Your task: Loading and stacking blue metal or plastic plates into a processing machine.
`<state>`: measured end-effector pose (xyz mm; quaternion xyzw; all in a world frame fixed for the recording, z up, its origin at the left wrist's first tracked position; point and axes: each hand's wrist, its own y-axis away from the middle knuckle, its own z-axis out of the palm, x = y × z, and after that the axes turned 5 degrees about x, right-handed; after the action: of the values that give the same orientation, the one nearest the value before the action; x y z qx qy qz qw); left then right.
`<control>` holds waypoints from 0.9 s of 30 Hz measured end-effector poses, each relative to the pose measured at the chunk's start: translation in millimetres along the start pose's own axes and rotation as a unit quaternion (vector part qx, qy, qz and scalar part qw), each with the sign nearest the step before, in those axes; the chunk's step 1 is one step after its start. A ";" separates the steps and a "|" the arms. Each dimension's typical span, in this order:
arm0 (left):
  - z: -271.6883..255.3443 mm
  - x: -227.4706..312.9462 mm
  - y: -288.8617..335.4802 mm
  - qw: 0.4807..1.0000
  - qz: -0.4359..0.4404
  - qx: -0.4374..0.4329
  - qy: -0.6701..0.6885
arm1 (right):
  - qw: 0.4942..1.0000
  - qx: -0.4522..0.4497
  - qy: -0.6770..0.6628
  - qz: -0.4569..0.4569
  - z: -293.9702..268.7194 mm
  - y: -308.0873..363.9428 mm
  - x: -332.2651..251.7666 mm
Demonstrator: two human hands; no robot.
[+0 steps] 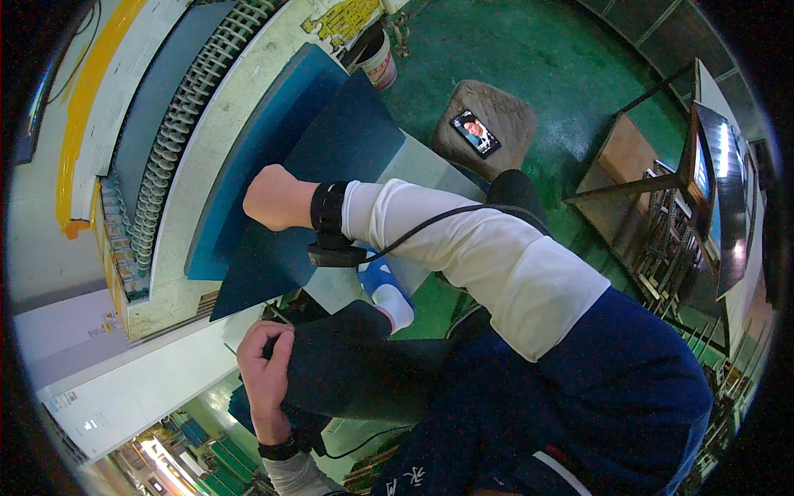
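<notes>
My right hand (279, 198) is closed over a dark blue sheet (322, 136), knuckles up; its fingertips are hidden, so I cannot tell whether they grip the sheet. The sheet lies at an angle across a lighter blue sheet or stack (277, 107), one corner jutting toward me. My left hand (266, 368) rests by my bent knee (331, 351), fingers loosely curved and thumb apart, holding nothing visible. Each wrist wears a black band with a cable; the right forearm has a white sleeve (463, 240).
Left of the sheets runs a machine bed (190, 198) with a long spiral coil (178, 124). A bucket (380, 62) stands beyond. A phone (476, 134) lies on a brown cushioned stool (517, 120). A metal-framed rack (653, 182) stands at the right on the green floor (554, 50).
</notes>
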<state>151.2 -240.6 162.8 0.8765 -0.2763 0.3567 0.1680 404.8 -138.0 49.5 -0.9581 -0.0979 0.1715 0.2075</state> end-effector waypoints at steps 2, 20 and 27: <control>0.5 1.1 -0.9 1.000 0.001 -0.002 0.000 | 1.000 -0.004 0.001 0.001 0.6 -0.3 0.7; 1.2 0.6 0.0 1.000 -0.011 -0.001 0.002 | 1.000 0.014 0.006 -0.002 0.4 1.7 0.0; 0.0 -1.2 -0.5 1.000 0.000 -0.005 0.001 | 1.000 0.017 0.014 0.001 -1.4 3.2 -1.5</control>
<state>150.7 -239.8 161.9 0.8753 -0.2783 0.3560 0.1721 404.3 -141.7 49.8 -0.9570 -0.0915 0.1593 0.2247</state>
